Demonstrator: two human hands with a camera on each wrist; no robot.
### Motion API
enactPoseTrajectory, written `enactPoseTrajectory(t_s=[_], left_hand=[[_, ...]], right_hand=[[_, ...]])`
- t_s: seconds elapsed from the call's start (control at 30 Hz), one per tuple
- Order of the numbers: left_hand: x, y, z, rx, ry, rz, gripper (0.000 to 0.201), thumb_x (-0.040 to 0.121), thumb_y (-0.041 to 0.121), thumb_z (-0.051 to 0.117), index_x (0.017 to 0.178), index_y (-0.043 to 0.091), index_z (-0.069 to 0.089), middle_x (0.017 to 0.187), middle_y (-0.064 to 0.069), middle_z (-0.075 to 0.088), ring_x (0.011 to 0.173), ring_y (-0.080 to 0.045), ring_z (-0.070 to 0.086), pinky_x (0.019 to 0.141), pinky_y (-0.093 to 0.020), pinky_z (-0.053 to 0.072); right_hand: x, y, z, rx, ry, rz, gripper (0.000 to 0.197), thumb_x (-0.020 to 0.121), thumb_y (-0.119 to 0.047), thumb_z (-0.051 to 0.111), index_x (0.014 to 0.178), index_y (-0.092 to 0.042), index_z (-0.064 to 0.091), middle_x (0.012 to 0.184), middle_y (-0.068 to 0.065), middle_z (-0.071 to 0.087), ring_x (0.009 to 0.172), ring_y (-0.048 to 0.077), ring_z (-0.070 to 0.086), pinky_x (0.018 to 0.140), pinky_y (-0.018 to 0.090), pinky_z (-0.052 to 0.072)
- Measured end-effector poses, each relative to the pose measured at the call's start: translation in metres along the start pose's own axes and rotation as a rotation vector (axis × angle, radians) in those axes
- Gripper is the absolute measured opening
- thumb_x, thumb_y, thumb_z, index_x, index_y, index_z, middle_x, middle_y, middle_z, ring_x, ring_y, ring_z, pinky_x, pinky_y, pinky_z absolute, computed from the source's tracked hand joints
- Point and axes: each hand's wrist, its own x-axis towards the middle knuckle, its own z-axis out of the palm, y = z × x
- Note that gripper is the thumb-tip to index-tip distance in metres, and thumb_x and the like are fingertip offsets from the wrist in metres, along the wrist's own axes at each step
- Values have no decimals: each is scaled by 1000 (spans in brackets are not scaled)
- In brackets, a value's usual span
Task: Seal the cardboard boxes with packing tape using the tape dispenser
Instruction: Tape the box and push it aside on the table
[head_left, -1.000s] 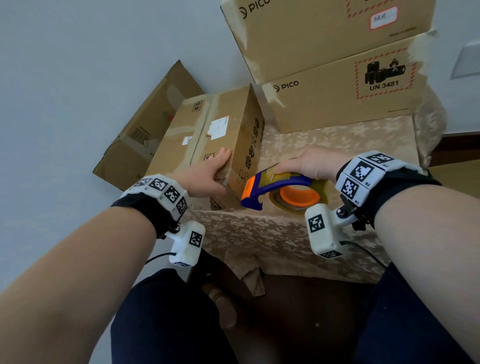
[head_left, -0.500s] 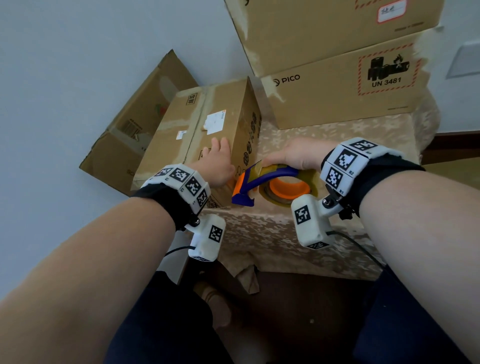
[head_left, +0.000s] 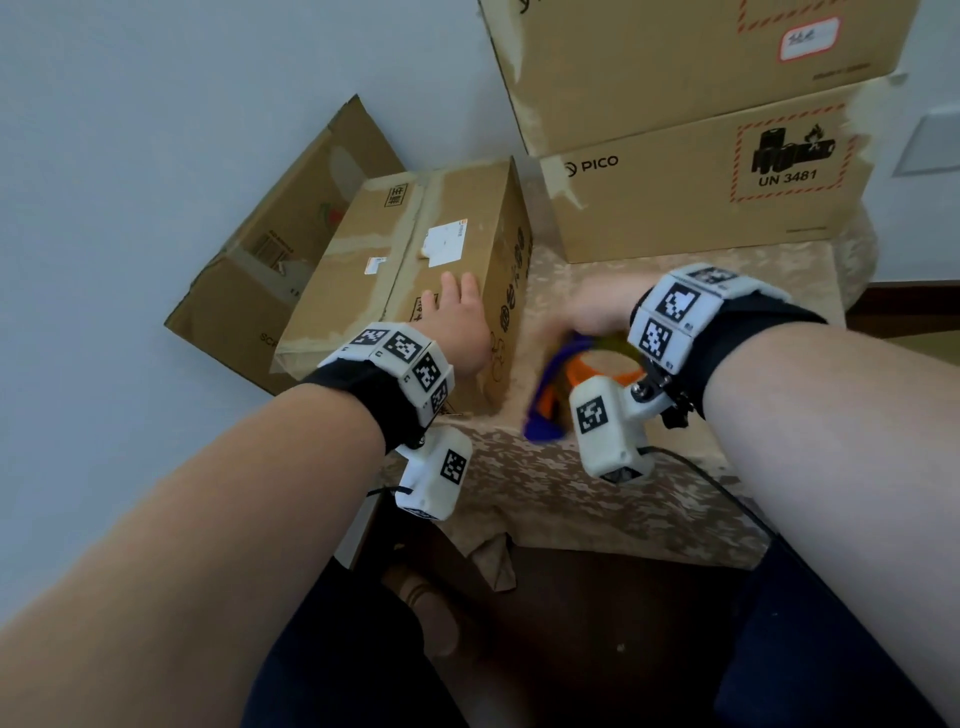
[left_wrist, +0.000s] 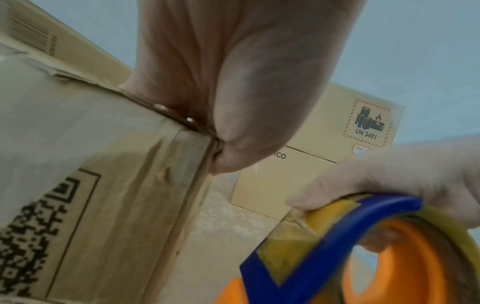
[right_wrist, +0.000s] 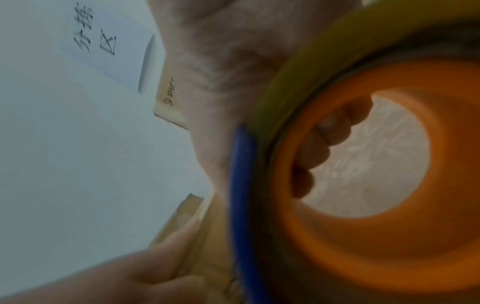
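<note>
A brown cardboard box (head_left: 415, 260) with old tape strips and a white label lies on the table's left part. My left hand (head_left: 457, 322) rests flat on its top near the front right corner, fingers straight. In the left wrist view the left hand's palm (left_wrist: 233, 82) presses on that corner of the box (left_wrist: 103, 185). My right hand (head_left: 597, 314), blurred, grips the blue and orange tape dispenser (head_left: 566, 384) just right of the box, nose tipped down. My fingers (right_wrist: 322, 144) curl through the orange core of the dispenser (right_wrist: 337, 246).
Two large PICO boxes (head_left: 701, 197) stand stacked at the back right against the wall. An open cardboard box (head_left: 270, 260) leans behind the left box. A patterned cloth (head_left: 571, 493) covers the table; its front edge is near my knees.
My left hand slid from the box's front corner up onto its top. The right hand swung the dispenser's nose down and slightly away from the box's front.
</note>
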Motion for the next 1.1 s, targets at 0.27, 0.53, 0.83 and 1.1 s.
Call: enactPoseTrajectory(t_s=[0.27, 0.53, 0.83, 1.1], left_hand=[[-5, 6, -5, -56, 17, -9, 83, 89, -8, 39, 151, 13, -11, 159, -6, -15, 146, -33, -4, 116, -52, 16], [-6, 11, 1, -20, 85, -60, 93, 84, -1, 60, 151, 14, -2, 160, -5, -3, 145, -34, 7, 109, -63, 25], [-6, 11, 4, -38, 103, -43, 103, 79, 12, 72, 152, 14, -2, 160, -8, 0, 144, -36, 12, 109, -63, 24], [-26, -45, -25, 8, -66, 347, 119, 71, 49, 75, 153, 20, -6, 160, -1, -4, 141, -22, 26, 110, -34, 32]], right_hand=[[-4, 26, -14, 93, 170, 100, 34, 92, -41, 57, 72, -13, 55, 86, 10, 56, 73, 23, 49, 68, 30, 39], [3, 59, -2, -101, 523, 95, 45, 90, -39, 54, 58, -12, 37, 55, 7, 39, 51, 25, 38, 47, 29, 27], [0, 64, 21, -232, 285, 113, 48, 81, -39, 71, 54, -11, 43, 51, 7, 39, 47, 22, 36, 47, 29, 28], [-18, 18, 11, -185, 440, -90, 45, 85, -41, 66, 126, -24, 61, 122, 1, 64, 112, 24, 57, 87, 31, 47]])
